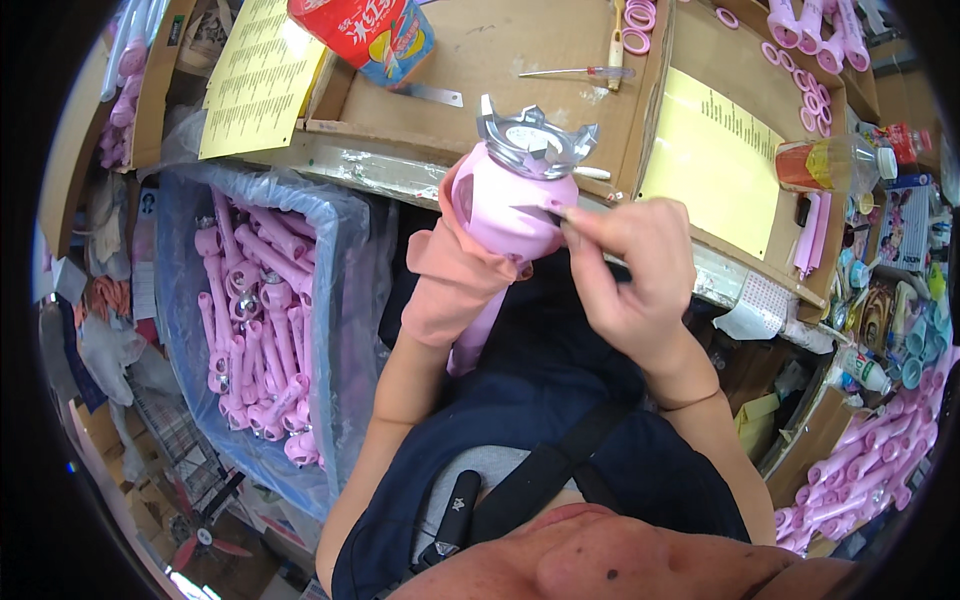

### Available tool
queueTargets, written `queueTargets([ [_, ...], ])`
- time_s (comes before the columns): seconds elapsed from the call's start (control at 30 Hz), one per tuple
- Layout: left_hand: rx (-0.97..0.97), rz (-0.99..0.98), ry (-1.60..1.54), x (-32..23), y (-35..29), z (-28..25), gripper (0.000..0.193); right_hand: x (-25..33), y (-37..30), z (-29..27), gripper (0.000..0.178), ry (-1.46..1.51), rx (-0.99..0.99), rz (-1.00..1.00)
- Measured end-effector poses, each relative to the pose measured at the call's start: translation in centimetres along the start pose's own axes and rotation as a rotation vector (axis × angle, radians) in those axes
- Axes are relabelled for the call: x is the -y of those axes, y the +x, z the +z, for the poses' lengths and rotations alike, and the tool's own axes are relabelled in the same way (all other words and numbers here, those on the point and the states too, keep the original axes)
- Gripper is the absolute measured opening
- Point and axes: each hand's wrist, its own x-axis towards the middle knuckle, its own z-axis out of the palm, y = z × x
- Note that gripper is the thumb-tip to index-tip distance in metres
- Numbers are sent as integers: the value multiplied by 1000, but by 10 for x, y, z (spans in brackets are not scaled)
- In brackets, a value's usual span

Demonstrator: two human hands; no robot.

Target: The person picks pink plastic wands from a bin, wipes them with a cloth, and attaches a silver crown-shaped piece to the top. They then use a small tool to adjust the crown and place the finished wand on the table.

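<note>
A pink toy wand (495, 205) with a round hollow head and a silver crown-shaped top (538, 150) stands tilted in front of me. My left hand (450, 285), in a salmon-coloured glove, is closed around it just below the head, its fingers mostly hidden. The wand's pink handle runs down behind that wrist. At the right side of the head, my right hand (640, 270) is bare, with thumb and forefinger pinched together beside a dark pointed slit in the pink shell. Whatever lies between those fingertips is too small to make out.
Left of me, a plastic-lined bin (330, 300) holds many pink wand parts. On the cardboard-covered bench (480, 60) lie a screwdriver (580, 72), a red drink carton (365, 35), pink rings (800, 80) and yellow sheets (715, 165). A bottle (825, 165) lies at right, above more stacked pink parts (860, 460).
</note>
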Motion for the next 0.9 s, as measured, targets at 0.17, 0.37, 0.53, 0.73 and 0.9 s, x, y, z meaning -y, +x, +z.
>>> queueTargets([
  [0.17,48,-65,-23,-8,1,1,127,0,0,0,20,-8,7,1],
  [0.37,26,92,23,-8,6,6,131,2,-2,3,19,15,14,-6],
  [0.53,37,33,-39,-4,7,6,129,2,-2,4,20,67,-13,-19],
  [0.73,6,114,22,2,6,3,128,1,-1,4,19,73,-37,-45],
  [0.9,11,191,74,6,8,4,110,-2,1,7,19,53,-23,10],
])
